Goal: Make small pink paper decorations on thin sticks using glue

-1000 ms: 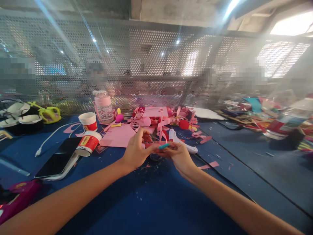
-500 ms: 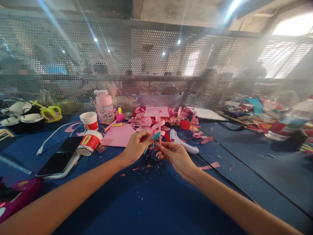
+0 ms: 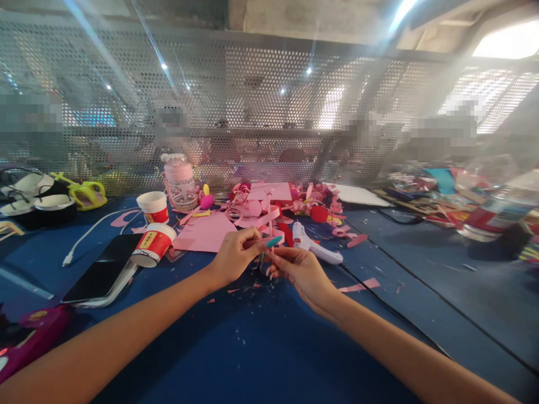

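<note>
My left hand [image 3: 236, 255] and my right hand [image 3: 301, 272] meet over the blue table, both with fingers pinched. Between them a thin pink strip [image 3: 270, 216] stands upright, its lower end at the fingertips; a wider band curls beside it. My left thumb ends in a long teal tip that looks like a nail and lies across the strip. The exact contact of the left fingers is hidden. To the right of my right hand lies a white glue gun [image 3: 318, 247] with a black cord. Flat pink paper [image 3: 202, 234] is left of my left hand.
Pink and red scraps [image 3: 311, 207] are heaped behind the hands. On the left are two paper cups [image 3: 154, 245], a phone [image 3: 101, 269], a cable [image 3: 86, 230] and a pink-topped bottle [image 3: 181, 182]. A plastic bottle [image 3: 494, 210] stands right; a perforated screen [image 3: 269, 101] rises behind.
The upright pink strip has shifted slightly left and down. My left thumb has moved a little to the right and down, closer to the right fingertips.
</note>
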`<state>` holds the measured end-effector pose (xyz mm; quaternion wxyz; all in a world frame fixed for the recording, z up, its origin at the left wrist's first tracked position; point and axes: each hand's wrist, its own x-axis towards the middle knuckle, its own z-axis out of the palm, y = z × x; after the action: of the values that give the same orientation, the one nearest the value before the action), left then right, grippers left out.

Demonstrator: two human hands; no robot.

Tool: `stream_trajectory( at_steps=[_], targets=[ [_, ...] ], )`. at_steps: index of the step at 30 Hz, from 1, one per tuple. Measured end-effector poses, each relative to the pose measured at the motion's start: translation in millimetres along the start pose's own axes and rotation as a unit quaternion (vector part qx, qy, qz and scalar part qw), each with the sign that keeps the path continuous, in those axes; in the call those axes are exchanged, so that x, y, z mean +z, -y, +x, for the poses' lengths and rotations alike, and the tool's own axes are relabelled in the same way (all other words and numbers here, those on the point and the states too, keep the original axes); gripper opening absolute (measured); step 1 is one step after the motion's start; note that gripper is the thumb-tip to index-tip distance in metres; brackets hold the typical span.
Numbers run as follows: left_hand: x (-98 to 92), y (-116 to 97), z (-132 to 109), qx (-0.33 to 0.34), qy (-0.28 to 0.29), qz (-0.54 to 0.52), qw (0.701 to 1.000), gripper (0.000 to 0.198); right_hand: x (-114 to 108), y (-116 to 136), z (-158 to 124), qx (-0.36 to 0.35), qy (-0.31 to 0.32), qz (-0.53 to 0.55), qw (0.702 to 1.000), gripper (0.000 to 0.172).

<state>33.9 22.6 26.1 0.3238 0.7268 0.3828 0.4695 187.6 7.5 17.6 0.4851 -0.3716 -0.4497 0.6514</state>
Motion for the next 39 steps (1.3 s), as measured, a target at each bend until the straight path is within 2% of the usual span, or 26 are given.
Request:
stream_trajectory(
  at_steps=[12, 21, 30, 39],
  targets=[
    [3.7, -2.1, -1.3, 0.0, -0.049, 0.045, 0.998, 0.049, 0.4, -5.3, -0.2, -0.007, -0.017, -0.018, 1.0, 0.018],
    [7.1, -0.5, -6.7, 0.042, -0.052, 0.077, 0.995, 0.043, 1.4, -4.1, -1.7, -0.019, -0.006, -0.02, 1.0, 0.02],
    [7.6, -1.8, -6.7, 0.017, -0.074, 0.061, 0.995, 0.04, 1.3, -6.8, -2.6, -0.029, -0.018, -0.038, 0.999, 0.023],
    [8.8, -0.9, -8.2, 0.021, -0.087, 0.05, 0.995, 0.039, 2.0, -6.1, -3.5, -0.027, -0.011, -0.048, 0.998, 0.021]
  ],
)
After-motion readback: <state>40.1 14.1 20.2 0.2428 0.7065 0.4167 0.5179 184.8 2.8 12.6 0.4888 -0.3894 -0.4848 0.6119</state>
